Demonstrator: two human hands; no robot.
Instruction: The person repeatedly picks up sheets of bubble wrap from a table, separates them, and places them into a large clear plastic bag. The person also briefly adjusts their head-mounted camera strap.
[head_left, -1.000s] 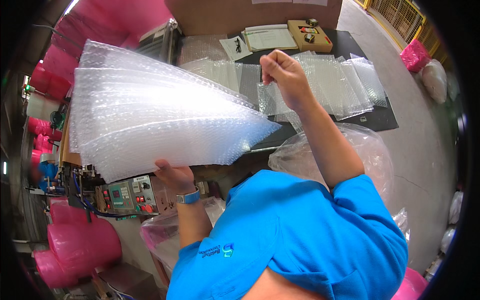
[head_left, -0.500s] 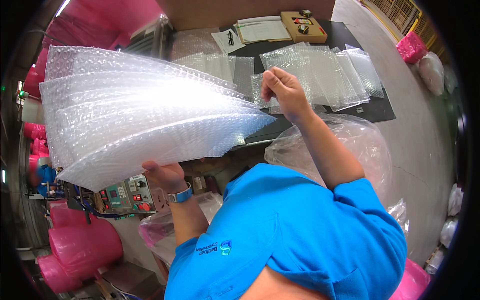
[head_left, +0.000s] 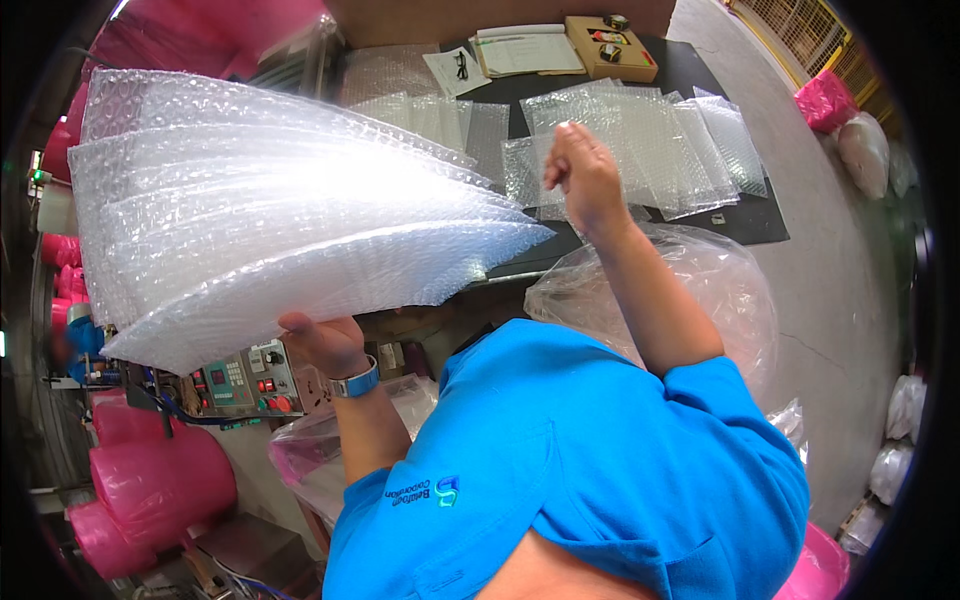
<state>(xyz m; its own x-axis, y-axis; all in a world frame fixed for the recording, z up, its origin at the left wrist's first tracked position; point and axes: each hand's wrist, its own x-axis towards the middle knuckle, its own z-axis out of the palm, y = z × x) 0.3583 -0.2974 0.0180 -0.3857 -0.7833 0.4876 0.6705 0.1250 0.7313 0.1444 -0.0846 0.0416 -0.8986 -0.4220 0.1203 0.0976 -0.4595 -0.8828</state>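
A large fanned stack of clear bubble wrap sheets (head_left: 250, 210) spreads out in front of me on the left, bright with glare. My left hand (head_left: 332, 343) is closed on its lower edge from beneath, thumb showing and the other fingers mostly hidden by the sheets. Held up just right of the fan's pointed end is my right hand (head_left: 588, 180), fingers curled in and nothing visible in them. It is apart from the stack. Behind it, overlapping bubble wrap pieces (head_left: 650, 145) lie on the dark table (head_left: 745, 215), with more bubble wrap pieces (head_left: 425, 120) to their left.
At the table's back are a paper pad (head_left: 525, 52), eyeglasses (head_left: 461, 66) on a sheet, and a cardboard box (head_left: 610, 60) with tape measures. A clear plastic bag (head_left: 690, 280) bulges at the near edge. A control panel (head_left: 250, 382) and pink rolls (head_left: 165, 480) are at left.
My right hand has moved slightly right, away from the fan, and its wrist has turned more upright. The stack in my left hand has shifted a little up and left.
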